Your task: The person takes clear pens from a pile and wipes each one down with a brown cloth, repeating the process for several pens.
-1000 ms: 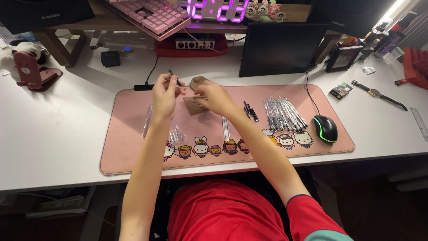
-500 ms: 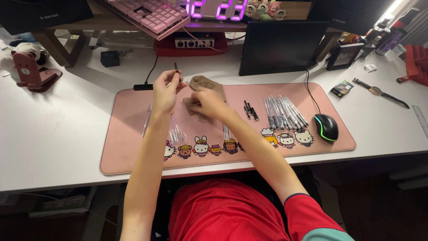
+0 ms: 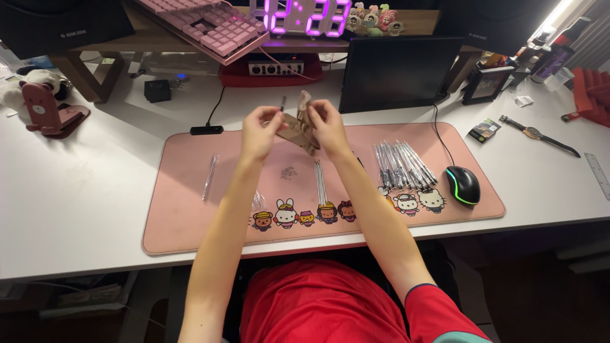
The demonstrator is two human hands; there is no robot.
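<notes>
My left hand (image 3: 259, 132) pinches a thin dark stick-like piece (image 3: 283, 103) that points upward, and it touches a small brown paper bag (image 3: 298, 130). My right hand (image 3: 325, 124) grips the upper edge of the same bag. Both hands are raised above the far part of the pink desk mat (image 3: 190, 216). On the mat lie a row of clear pens (image 3: 402, 164) to the right, a few thin refills (image 3: 319, 181) below my hands, and a single clear pen tube (image 3: 210, 176) to the left.
A computer mouse (image 3: 462, 185) with a green glow sits at the mat's right end. A dark tablet (image 3: 397, 73), a pink keyboard (image 3: 210, 25) on a shelf, a glowing digital clock (image 3: 304, 16), a wristwatch (image 3: 537, 134) and a pink phone stand (image 3: 44, 113) surround the mat on the white desk.
Both hands lifted the brown bag higher and farther from me. The left hand raised the thin dark piece upright above the bag.
</notes>
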